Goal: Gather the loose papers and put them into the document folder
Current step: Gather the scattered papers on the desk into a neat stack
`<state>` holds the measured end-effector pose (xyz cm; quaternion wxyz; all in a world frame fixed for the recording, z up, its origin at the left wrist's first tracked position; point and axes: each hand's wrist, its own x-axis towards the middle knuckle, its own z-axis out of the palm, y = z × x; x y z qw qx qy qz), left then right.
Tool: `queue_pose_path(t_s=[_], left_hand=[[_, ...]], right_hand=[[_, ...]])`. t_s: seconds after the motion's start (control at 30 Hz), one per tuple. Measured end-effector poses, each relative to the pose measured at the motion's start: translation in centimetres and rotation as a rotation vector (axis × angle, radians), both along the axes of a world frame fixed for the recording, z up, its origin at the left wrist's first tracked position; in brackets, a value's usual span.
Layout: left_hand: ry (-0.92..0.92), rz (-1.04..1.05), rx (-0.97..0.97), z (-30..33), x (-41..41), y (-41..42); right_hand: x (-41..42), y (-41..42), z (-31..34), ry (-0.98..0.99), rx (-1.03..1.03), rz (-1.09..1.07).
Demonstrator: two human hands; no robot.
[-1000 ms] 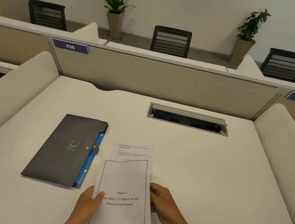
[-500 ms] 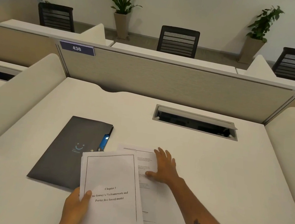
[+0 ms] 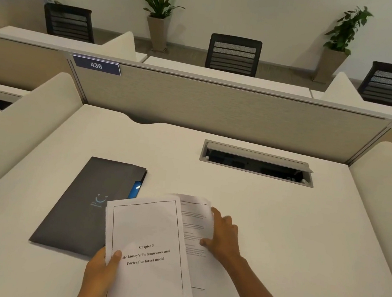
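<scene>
A dark grey document folder [image 3: 84, 208] with a blue inner edge lies closed on the desk at the left. My left hand [image 3: 100, 275] holds a title sheet [image 3: 147, 253] reading "Chapter 3", lifted above the desk and overlapping the folder's right corner. A second printed sheet [image 3: 196, 225] lies to its right, partly under it. My right hand [image 3: 223, 235] grips that sheet's right edge, thumb on top, and the top corner curls upward.
The white desk [image 3: 278, 232] has an open cable tray [image 3: 257, 163] at the back right. Padded side dividers [image 3: 19, 131] flank it and a beige partition [image 3: 219, 111] labelled 436 closes the back. Chairs and potted plants stand beyond.
My left hand carried the title sheet leftward over the folder's corner. My right hand let go of it, reached to the second sheet and now lifts its right edge.
</scene>
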<state>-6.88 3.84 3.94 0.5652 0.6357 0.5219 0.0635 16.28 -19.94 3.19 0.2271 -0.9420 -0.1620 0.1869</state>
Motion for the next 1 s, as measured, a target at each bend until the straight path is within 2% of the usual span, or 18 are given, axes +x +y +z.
queue_pose_path(t_s=[0.33, 0.5, 0.6, 0.73, 1.0], left_hand=[[-0.059, -0.006, -0.088, 0.6, 1.2, -0.7], [-0.095, -0.076, -0.116, 1.4, 1.8, -1.4], [-0.095, -0.131, -0.099, 2.0, 2.2, -1.8], [-0.059, -0.168, -0.121, 1.9, 2.6, -2.3], [0.021, -0.308, -0.136, 1.7, 2.6, -3.7]], right_hand=[[-4.9, -4.7, -1.0, 0.272, 0.553, -0.419], [-6.7, -6.2, 0.1, 0.468, 0.770, -0.523], [-7.3, -6.5, 0.8, 0.609, 0.890, -0.506], [-8.2, -6.2, 1.2, 0.680, 0.944, -0.479], [-10.3, -4.2, 1.7, 0.732, 0.875, -0.372]])
